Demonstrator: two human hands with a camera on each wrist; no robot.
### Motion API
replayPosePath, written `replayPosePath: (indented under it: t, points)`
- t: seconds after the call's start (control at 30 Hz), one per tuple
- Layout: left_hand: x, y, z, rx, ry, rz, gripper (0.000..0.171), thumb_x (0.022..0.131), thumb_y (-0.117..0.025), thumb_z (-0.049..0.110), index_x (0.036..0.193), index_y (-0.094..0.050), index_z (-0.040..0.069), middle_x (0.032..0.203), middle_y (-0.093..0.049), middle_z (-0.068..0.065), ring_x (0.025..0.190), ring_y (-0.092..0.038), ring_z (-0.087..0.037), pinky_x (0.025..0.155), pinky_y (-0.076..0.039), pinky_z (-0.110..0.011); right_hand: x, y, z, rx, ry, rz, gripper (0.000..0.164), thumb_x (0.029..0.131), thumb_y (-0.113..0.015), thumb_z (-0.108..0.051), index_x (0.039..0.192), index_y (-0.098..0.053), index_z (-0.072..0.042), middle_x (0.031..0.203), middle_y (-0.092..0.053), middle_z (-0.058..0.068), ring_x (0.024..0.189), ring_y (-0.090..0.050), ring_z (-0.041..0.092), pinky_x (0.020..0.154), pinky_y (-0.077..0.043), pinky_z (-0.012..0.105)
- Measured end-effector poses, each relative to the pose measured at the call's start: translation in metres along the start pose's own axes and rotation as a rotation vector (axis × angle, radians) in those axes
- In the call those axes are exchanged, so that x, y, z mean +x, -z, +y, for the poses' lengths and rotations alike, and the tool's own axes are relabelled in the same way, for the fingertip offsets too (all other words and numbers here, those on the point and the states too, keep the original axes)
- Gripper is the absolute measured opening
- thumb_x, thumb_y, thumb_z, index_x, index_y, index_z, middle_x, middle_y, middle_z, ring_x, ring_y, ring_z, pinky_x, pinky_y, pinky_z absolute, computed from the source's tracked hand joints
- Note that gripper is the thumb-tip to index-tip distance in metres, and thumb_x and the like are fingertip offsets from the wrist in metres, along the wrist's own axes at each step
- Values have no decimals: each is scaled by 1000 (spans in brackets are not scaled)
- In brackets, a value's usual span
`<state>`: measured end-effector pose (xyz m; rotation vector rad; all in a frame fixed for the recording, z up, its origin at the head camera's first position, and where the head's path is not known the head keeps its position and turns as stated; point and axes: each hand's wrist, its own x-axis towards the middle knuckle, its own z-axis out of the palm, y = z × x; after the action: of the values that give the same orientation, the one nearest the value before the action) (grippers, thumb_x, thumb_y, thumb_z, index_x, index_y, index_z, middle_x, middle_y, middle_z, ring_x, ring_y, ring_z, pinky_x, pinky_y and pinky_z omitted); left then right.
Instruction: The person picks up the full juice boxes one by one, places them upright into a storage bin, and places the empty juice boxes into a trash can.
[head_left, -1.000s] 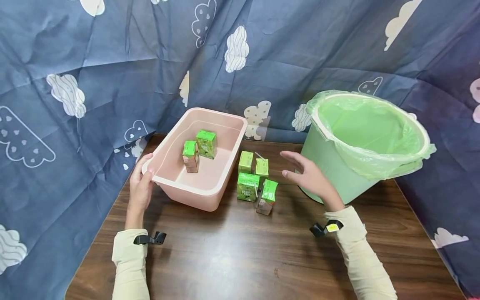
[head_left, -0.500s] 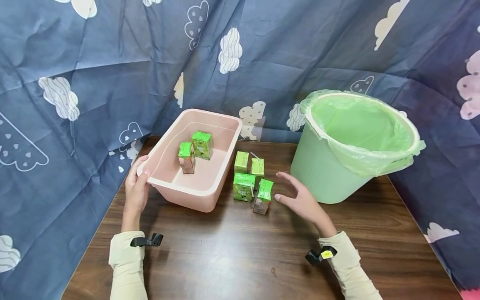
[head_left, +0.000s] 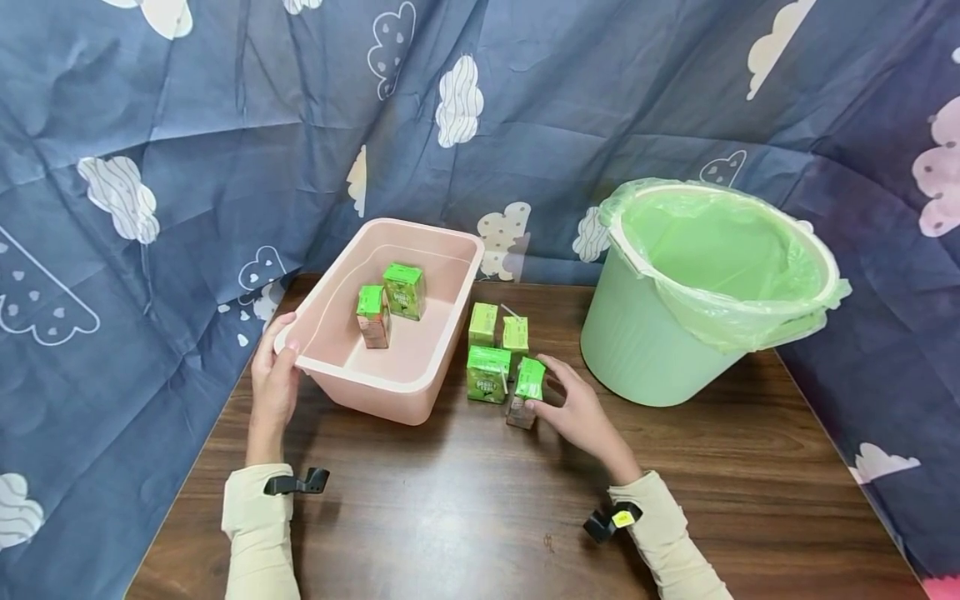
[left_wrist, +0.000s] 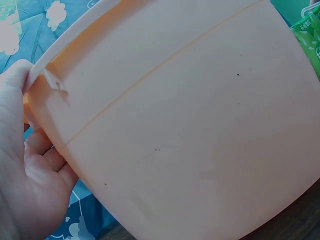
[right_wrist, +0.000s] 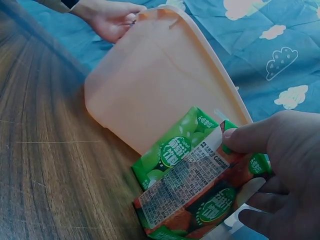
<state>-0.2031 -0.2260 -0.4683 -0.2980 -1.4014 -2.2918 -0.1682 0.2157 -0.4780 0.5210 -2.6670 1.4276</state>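
Observation:
My left hand [head_left: 275, 379] grips the near left corner of a pink plastic basin [head_left: 390, 404], thumb over the rim and fingers below it in the left wrist view. Two juice boxes with green tops, one reddish [head_left: 374, 321] and one green [head_left: 406, 293], stand inside. To the right of the basin my right hand [head_left: 577, 412] pinches a juice box [head_left: 522, 408] with a green top and brown-red sides, thumb and fingers on either side. Right beside it stands a green juice box [head_left: 487, 375] with a straw on its front.
Two yellow-green boxes, one [head_left: 483, 323] next to the basin and one [head_left: 516, 333] with a straw, stand behind the gripped box. A light green bucket [head_left: 637, 333] with a plastic bag liner stands at the right. Blue cloud-print cloth [head_left: 300, 100] hangs behind the wooden table [head_left: 420, 533].
My right hand has come left and down from beside the bucket and taken hold of the nearest juice box. The left hand keeps its grip on the basin. The head view has shifted slightly.

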Motion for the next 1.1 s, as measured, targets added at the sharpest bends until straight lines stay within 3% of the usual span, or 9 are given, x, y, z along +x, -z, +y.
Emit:
replayPosePath:
  t: [0.33,0.57,0.83,1.1]
  points:
    - [1,-1,-2,8,-11,3,39,98,-44,-6,134,-56,-3,123,-58,-13,107,-55,-20,82,-50,-26,2,1,0,3,-18,25,75,86,-82,-14,150,-46,-5,150,-47,18,126,-56,42,103,-46,57]
    - [1,0,-4,10,-10,10,40,96,-44,-6,134,-55,-2,121,-58,-13,103,-54,-20,71,-48,-21,0,2,-3,79,-70,43,74,84,-84,-18,149,-50,-7,150,-50,14,129,-54,40,105,-45,55]
    - [-1,-3,-4,30,16,37,41,97,-42,-5,136,-53,-2,125,-56,-12,107,-53,-20,76,-49,-22,-2,6,-2,162,-134,52,72,82,-87,-22,146,-54,-16,149,-52,11,130,-55,33,104,-47,47]
    - [-1,-3,-3,33,9,42,40,98,-43,-4,137,-53,-1,123,-56,-12,104,-54,-19,73,-49,-21,-4,13,-1,150,-144,57,71,82,-86,-24,146,-55,-19,149,-52,12,130,-55,33,105,-46,51]
